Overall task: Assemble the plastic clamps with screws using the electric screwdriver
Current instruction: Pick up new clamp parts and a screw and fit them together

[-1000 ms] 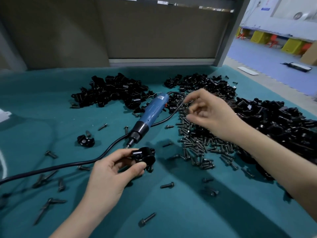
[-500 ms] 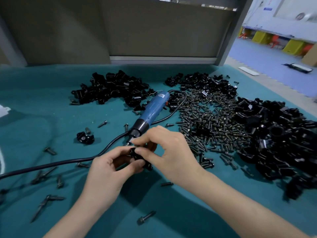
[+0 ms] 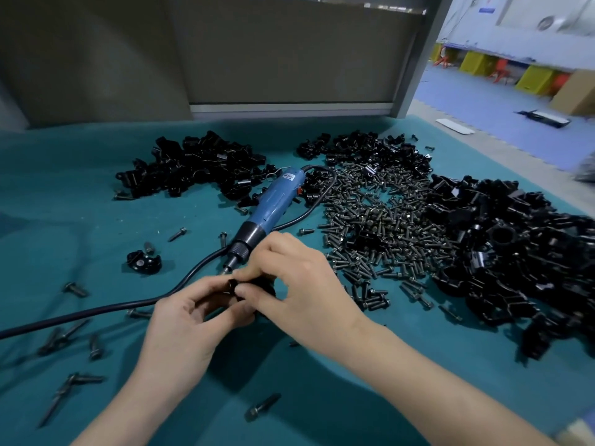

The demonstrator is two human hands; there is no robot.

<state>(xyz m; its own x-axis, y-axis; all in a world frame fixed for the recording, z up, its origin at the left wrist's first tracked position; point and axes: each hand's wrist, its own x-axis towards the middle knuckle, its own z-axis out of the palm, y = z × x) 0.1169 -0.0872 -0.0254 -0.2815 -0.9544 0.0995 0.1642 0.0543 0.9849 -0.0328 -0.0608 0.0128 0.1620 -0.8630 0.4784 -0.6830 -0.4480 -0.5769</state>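
- Both hands work over the near middle of the tabletop (image 3: 80, 220): the left hand (image 3: 190, 320) curls round a black plastic clamp (image 3: 265, 286), and the right hand (image 3: 302, 284) pinches a small dark piece at its top, a screw (image 3: 232, 284) by the look
- The screw could start crooked or slip out, since the fingers hide the hole and only the tips hold it
- A dropped screw would be hard to pick out among the loose screws (image 3: 262, 407) scattered nearby
- The electric screwdriver (image 3: 277, 204) lies idle just beyond the hands, bit toward them; its cord (image 3: 96, 312) passes just beside the left hand and could snag or drag parts when the tool is lifted
- The screw heap (image 3: 370, 220) lies against the cord's far loop, so a quick pull may scatter it
- Open room is the bare surface near and near right; the right clamp pile (image 3: 515, 252) sits close to the tabletop's right edge, where pieces could fall off
- The far clamp pile (image 3: 193, 169) is well apart from the hands
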